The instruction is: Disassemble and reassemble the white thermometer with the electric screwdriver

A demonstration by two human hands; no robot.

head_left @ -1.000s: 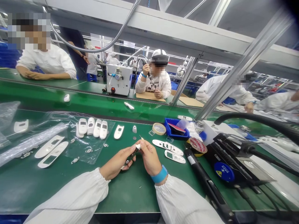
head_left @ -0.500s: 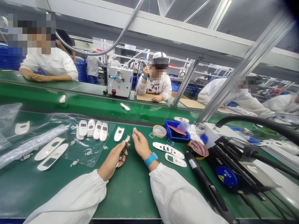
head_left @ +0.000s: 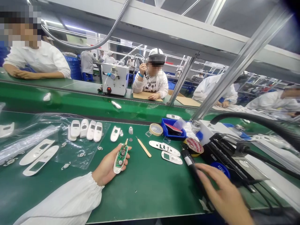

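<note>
Overlapping the black tool [head_left: 188,158], my right hand [head_left: 220,191], its grip more than I can tell, my left hand [head_left: 107,166] grasping the white-cased circuit board [head_left: 122,156] above the green bench [head_left: 131,203], tan-handled pick [head_left: 144,147] to its right, white housings [head_left: 97,132] farther off.

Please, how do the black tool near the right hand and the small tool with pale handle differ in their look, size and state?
The black tool is dark; the pale-handled tool is light tan. The black tool looks thicker and longer than the slim pale-handled tool. The right hand partly hides the black tool; the pale-handled tool lies uncovered. Both are narrow and slant the same way.
</note>
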